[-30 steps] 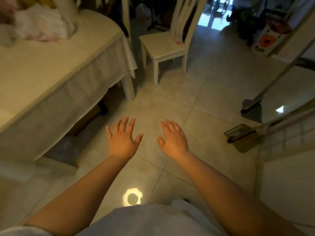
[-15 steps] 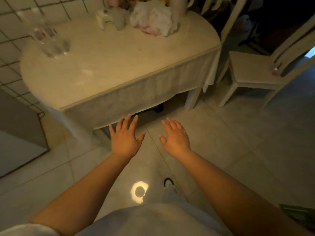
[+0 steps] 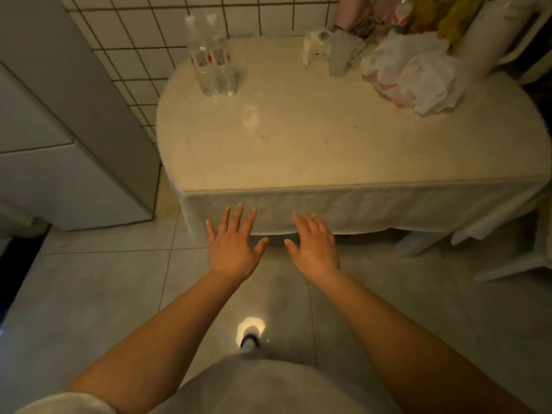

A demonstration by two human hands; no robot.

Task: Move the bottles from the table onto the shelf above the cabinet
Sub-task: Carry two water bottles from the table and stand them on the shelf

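Observation:
Two clear plastic bottles (image 3: 212, 59) with red-and-white labels stand upright side by side at the far left of the cream-covered table (image 3: 313, 150), close to the tiled wall. My left hand (image 3: 234, 245) is stretched out palm down with fingers spread, in front of the table's near edge and holding nothing. Beside it my right hand (image 3: 313, 248) is held the same way, fingers straight and empty. Both hands are well short of the bottles. No shelf is in view.
A grey-white cabinet (image 3: 59, 150) stands left of the table against the tiled wall (image 3: 143, 43). Crumpled plastic bags (image 3: 415, 76) and other clutter fill the table's far right. A white chair (image 3: 513, 255) stands at the right. Tiled floor lies under my arms.
The view has swung left and nearer the table, which now lies straight ahead with the bottles in clear sight. Both hands stay outstretched and empty.

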